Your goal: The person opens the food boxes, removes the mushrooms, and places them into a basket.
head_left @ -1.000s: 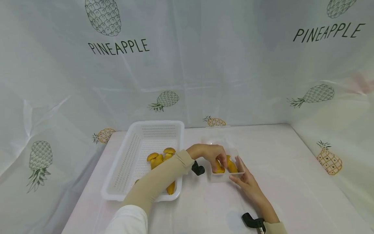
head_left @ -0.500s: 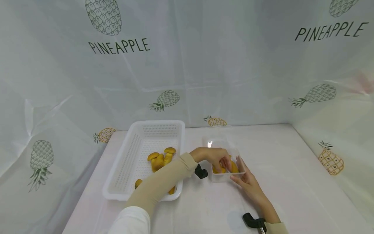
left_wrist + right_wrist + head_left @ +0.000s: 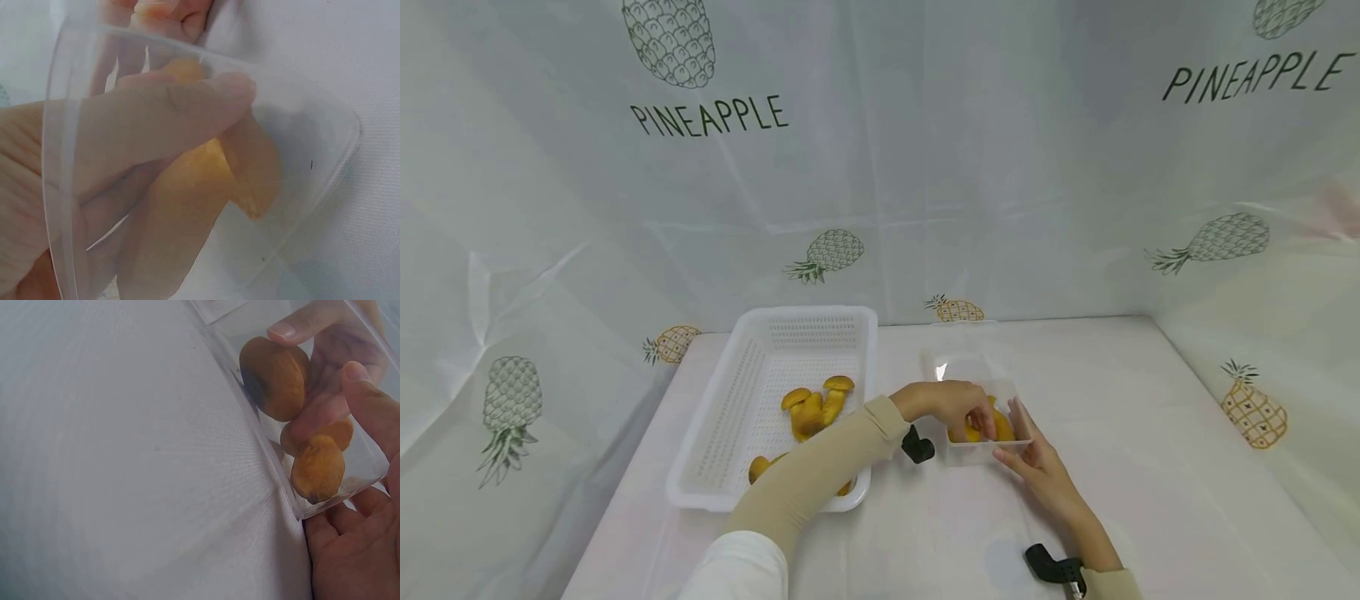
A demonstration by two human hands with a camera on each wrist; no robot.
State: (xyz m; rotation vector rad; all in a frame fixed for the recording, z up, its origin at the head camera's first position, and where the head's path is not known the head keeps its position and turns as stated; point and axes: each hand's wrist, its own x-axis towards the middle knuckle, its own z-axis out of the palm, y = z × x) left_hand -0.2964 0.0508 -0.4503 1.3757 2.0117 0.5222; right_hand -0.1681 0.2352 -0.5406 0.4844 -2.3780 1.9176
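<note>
My left hand (image 3: 949, 403) reaches down into a clear plastic box (image 3: 977, 456). Its thumb and fingers are around a yellow-brown mushroom (image 3: 209, 159), seen through the clear wall in the left wrist view. Beside it in the box lies another mushroom (image 3: 1002, 425); the right wrist view shows a rounded mushroom (image 3: 319, 469) near the box's corner. My right hand (image 3: 1048, 479) grips the box at its right side, the thumb at the near side and the fingers behind the wall. Part of the box's contents is hidden by the left hand.
A white perforated basket (image 3: 700, 467) stands on the left, with several mushrooms (image 3: 807, 414) in it, partly behind my left sleeve (image 3: 820, 467). The box's clear lid (image 3: 962, 362) lies folded back behind it. A pineapple-print sheet (image 3: 1000, 167) hangs behind the table.
My left hand has moved slightly right and lower within the box, and its sleeve has shifted with it. The right hand stays on the box.
</note>
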